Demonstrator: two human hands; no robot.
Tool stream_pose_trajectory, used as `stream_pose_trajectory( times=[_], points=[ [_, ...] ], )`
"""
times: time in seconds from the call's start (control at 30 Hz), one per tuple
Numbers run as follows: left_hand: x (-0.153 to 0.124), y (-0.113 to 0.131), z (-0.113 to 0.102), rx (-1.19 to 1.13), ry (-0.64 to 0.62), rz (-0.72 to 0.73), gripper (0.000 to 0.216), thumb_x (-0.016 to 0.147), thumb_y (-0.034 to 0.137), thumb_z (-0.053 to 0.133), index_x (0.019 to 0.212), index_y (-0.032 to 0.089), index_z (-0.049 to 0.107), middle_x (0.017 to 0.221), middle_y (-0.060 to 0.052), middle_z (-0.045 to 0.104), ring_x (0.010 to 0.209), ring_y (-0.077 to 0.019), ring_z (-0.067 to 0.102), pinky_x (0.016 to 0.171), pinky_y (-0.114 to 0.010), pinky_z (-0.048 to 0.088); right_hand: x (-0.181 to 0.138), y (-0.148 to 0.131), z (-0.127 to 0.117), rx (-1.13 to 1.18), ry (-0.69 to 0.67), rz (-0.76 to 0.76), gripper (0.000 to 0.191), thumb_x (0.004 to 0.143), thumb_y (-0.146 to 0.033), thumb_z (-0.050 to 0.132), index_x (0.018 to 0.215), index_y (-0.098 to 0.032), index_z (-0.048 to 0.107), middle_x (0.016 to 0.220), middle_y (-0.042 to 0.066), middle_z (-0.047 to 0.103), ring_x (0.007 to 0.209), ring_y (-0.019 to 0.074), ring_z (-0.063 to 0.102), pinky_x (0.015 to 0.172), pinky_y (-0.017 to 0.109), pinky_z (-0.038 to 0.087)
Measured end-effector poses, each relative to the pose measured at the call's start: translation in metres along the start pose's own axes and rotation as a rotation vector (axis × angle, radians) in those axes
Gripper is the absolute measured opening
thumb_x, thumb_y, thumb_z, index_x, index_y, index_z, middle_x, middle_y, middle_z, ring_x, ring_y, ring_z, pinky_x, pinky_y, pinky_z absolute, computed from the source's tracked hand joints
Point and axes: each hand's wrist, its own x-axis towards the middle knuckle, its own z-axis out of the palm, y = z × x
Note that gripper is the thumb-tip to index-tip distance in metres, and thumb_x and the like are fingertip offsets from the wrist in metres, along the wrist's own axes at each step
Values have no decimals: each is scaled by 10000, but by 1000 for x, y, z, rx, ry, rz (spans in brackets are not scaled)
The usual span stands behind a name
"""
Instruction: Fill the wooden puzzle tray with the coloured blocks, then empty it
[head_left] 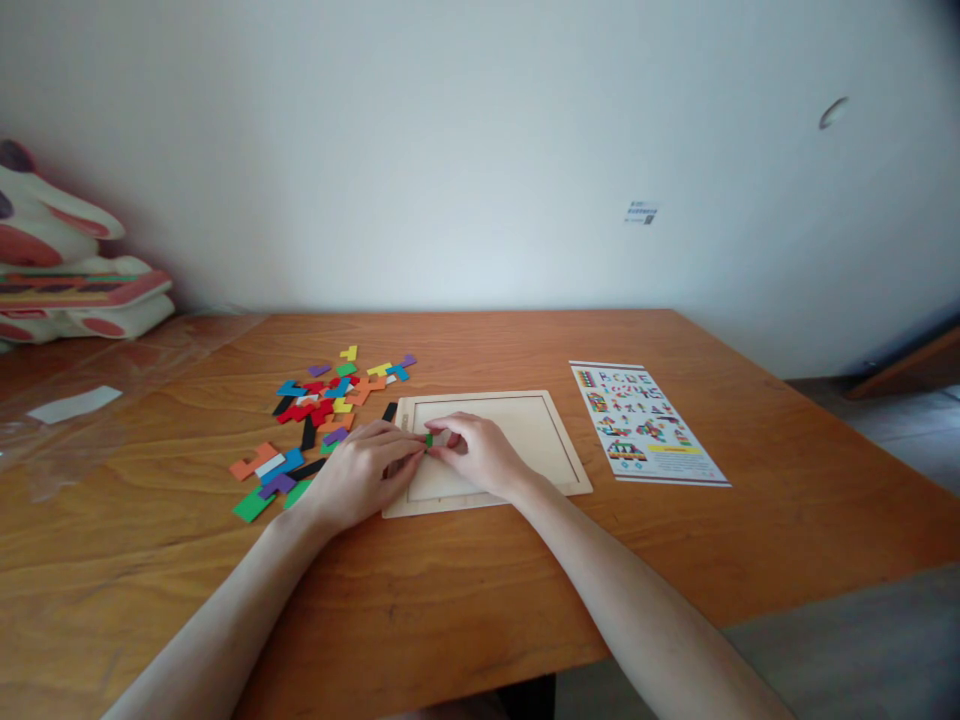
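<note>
Over the left part of a pale wooden puzzle board (517, 425), both hands meet at a small green puzzle piece (429, 440). My right hand (480, 455) is closed, with thumb and fingertips pinching the piece from the right. My left hand (367, 475) is also closed, its fingertips together at the piece's left side. Fingers hide most of the green piece, so its full shape cannot be made out. Loose flat puzzle pieces (300, 410) in several colours lie scattered to the left of the board, some overlapping, and a few are partly covered by my left hand.
A printed pattern sheet (649, 425) lies on the wooden table (450, 590) right of the board. At the far left are a white and red dog-shaped toy (82, 270), clear plastic wrapping (172, 345) and a white paper strip (75, 404). A wall stands behind the table.
</note>
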Motion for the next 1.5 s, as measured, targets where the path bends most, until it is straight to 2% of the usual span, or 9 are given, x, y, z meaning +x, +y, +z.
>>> stream_pose_trajectory(
  times=[0.2, 0.3, 0.4, 0.57, 0.8, 0.93, 1.07, 1.23, 1.5],
  points=[
    [-3, -12, -7, 112, 46, -66, 248, 967, 280, 517, 1033, 205, 744, 1115, -75, 734, 1002, -223, 646, 922, -371, 521, -2, 1, 1, 30, 4, 6, 327, 808, -164, 745, 1129, -218, 722, 1058, 54, 738, 717, 125, 637, 754, 283, 523],
    [-8, -27, -15, 257, 143, -235, 269, 959, 318, 507, 1005, 194, 741, 1102, -85, 722, 1010, -246, 639, 953, -399, 500, -2, 2, 1, 55, 18, -6, 328, 802, -147, 741, 1123, -208, 721, 1012, 51, 735, 731, 127, 629, 762, 289, 523],
    [-17, -43, -23, 402, 200, -432, 317, 943, 361, 502, 1073, 170, 719, 1133, -115, 696, 1046, -293, 621, 955, -431, 495, -3, 2, 2, 66, 24, -18, 335, 794, -146, 746, 1121, -214, 718, 997, 42, 728, 737, 127, 619, 766, 291, 521],
    [-27, -55, -29, 514, 92, -619, 382, 945, 382, 458, 1129, 141, 691, 1150, -140, 674, 1052, -333, 605, 932, -452, 495, -4, 3, 2, 48, 23, -25, 340, 804, -167, 739, 1139, -209, 698, 1016, 40, 716, 743, 128, 614, 774, 298, 517],
    [-27, -52, -36, 601, 24, -668, 360, 942, 394, 450, 1105, 165, 674, 1135, -130, 685, 1031, -332, 615, 892, -438, 499, -5, 6, 3, 35, 39, -46, 334, 810, -231, 741, 1138, -213, 680, 1014, 44, 683, 749, 128, 615, 777, 305, 522],
    [-33, -56, -40, 655, -26, -744, 412, 938, 476, 450, 1076, 160, 676, 1044, -159, 701, 975, -354, 634, 833, -454, 510, -5, 4, 2, 29, 40, -64, 324, 806, -219, 742, 1122, -207, 674, 1008, 42, 661, 749, 129, 609, 787, 307, 523],
    [-37, -60, -41, 616, -52, -766, 453, 938, 520, 448, 1128, 179, 679, 1074, -150, 714, 973, -345, 651, 837, -444, 513, -5, 3, 1, 11, 39, -71, 319, 802, -206, 742, 1112, -209, 667, 981, 31, 645, 745, 131, 605, 793, 309, 523],
    [-36, -62, -42, 560, -43, -732, 396, 943, 450, 451, 1147, 195, 675, 1087, -116, 730, 990, -308, 670, 868, -405, 512, -5, 4, 2, 23, 41, -78, 309, 811, -207, 729, 1111, -220, 656, 1045, 42, 654, 737, 125, 607, 788, 309, 529],
    [-36, -63, -44, 555, -42, -737, 352, 915, 368, 473, 1149, 212, 686, 1026, -102, 748, 974, -306, 683, 846, -398, 527, -7, 4, 1, 31, 42, -72, 297, 831, -233, 710, 1123, -228, 651, 1055, 43, 650, 741, 129, 614, 795, 316, 536]
  ],
)
